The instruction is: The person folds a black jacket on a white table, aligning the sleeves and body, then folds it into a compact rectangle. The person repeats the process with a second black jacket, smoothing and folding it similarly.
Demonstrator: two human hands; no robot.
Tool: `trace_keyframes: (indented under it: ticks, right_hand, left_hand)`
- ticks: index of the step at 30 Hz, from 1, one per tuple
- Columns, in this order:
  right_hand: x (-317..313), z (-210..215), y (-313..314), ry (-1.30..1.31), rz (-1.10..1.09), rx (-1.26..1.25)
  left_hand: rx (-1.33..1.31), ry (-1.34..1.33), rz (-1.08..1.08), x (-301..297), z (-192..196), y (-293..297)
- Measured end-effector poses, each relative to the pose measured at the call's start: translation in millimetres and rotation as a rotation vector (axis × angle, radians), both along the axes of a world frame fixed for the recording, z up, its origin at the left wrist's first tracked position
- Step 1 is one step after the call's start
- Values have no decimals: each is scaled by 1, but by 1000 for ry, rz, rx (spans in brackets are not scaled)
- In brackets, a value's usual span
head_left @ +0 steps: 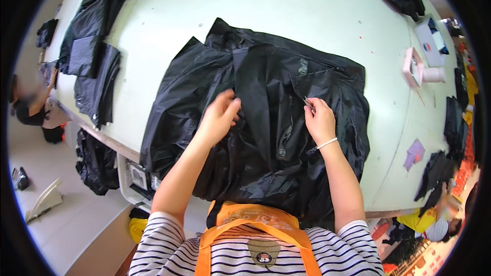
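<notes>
here, black garment (261, 112) over edge of table (255, 0) — open room beyond; right hand (320, 119) clamped on tool (309, 104), left hand (220, 115) unclear

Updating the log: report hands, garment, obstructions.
Right hand grips metal tool. Left hand over black garment, grip unclear. Garment on table; pink box apart, right.

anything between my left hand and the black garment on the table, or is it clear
Nothing visible stands between them: the left hand is right over the black garment, though blur hides whether it touches. The small metal tool is in the right hand, off to the side.
</notes>
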State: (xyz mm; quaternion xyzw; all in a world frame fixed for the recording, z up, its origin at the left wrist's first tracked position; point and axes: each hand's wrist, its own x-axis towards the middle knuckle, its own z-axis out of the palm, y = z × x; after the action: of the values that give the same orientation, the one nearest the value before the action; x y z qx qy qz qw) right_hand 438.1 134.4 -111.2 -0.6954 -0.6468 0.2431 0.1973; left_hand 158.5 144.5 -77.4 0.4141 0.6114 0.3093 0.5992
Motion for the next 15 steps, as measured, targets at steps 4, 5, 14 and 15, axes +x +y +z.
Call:
trace_keyframes:
  ticks: [4,5,14,15]
  right_hand:
    - [24,25,-14,319,-342,83]
    - [42,17,-22,446,-428,146]
    - [27,50,-36,523,-631,216]
    - [-11,70,-19,590,-482,156]
  left_hand:
    - [151,298,137,20,-45,57]
    - [132,335,161,22,-52,59]
    - [775,472,171,51,-36,63]
    - [809,502,134,59,-30,58]
